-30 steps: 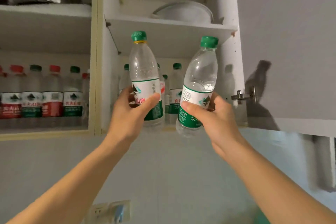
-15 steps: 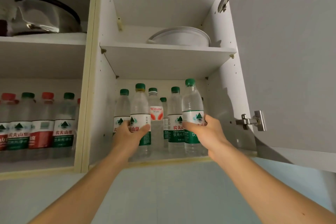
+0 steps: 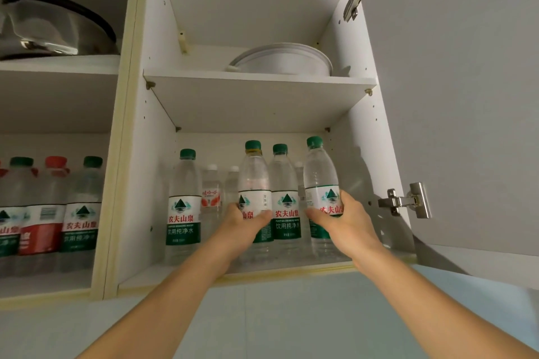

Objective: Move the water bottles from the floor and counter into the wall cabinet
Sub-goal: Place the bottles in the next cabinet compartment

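Clear, green-capped bottles [image 3: 320, 183], green-labelled

Both of the person's forearms are bare from the bottom edge of the view up to the wrists, with no sleeve showing, and the left hand [image 3: 243, 223] and the right hand [image 3: 345, 220] are bare as well, the visible fingers slim with short, unpainted nails.

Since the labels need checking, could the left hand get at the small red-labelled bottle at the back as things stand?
Probably not yet: the left hand is closed on a green-capped bottle. The gap in front of the red-labelled bottle looks free otherwise.
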The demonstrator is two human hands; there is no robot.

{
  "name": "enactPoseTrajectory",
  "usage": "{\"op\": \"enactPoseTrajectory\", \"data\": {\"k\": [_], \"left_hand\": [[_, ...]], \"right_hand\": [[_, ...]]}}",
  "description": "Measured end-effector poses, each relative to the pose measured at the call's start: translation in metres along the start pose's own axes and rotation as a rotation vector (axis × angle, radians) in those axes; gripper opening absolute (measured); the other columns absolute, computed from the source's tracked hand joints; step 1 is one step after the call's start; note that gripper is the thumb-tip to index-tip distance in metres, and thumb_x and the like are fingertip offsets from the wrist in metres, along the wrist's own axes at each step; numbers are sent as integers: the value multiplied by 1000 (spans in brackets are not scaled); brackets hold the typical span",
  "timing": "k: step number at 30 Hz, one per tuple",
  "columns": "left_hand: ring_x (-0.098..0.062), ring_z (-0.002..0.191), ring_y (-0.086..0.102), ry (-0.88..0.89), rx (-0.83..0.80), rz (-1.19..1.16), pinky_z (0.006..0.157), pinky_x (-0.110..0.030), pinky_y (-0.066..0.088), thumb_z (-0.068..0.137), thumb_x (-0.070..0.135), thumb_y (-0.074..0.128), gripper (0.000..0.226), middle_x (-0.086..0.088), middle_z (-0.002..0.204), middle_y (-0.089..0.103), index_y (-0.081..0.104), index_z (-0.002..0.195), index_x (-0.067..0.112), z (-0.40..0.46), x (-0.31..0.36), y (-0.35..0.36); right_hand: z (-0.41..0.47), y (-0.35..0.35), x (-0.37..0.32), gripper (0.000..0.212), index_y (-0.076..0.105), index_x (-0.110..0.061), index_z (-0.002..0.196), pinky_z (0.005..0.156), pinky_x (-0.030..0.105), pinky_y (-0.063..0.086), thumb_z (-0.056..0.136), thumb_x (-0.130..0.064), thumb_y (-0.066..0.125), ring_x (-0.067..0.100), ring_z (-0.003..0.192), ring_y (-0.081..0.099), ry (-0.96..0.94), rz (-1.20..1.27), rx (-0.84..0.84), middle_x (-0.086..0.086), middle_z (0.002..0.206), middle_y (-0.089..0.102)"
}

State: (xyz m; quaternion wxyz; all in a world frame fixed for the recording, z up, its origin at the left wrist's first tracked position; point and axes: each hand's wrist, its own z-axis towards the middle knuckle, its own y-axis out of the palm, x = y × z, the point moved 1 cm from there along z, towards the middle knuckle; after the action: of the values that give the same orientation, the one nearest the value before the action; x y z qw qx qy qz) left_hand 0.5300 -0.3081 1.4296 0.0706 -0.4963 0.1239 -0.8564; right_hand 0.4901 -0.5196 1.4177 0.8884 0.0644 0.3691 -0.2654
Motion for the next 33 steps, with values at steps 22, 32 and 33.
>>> {"op": "enactPoseTrajectory", "data": {"k": [22,32,33], "left_hand": [[-32,133,37,67,341,535,101,-48,46,82,76,58,82,-10,143,38,39,144,26,2,4,80],[-16,132,32,605,550,529,110,-35,39,92,53,60,73,3,145,34,21,148,29,-45,6,26],[-18,130,35,624,583,562,108,-37,42,91,53,61,72,0,142,37,25,147,26,-46,5,10]], "right_hand": [[-4,-30,39,75,35,-19,149,86,47,56,87,-32,76,29,113,62,-66,-512,201,3,126,64],[-22,-20,34,74,50,-7,140,91,52,49,75,-8,84,38,121,45,-350,-541,458,17,138,45],[-24,-16,31,70,54,-5,135,95,51,46,72,-7,85,38,119,46,-439,-553,493,18,135,46]]}}
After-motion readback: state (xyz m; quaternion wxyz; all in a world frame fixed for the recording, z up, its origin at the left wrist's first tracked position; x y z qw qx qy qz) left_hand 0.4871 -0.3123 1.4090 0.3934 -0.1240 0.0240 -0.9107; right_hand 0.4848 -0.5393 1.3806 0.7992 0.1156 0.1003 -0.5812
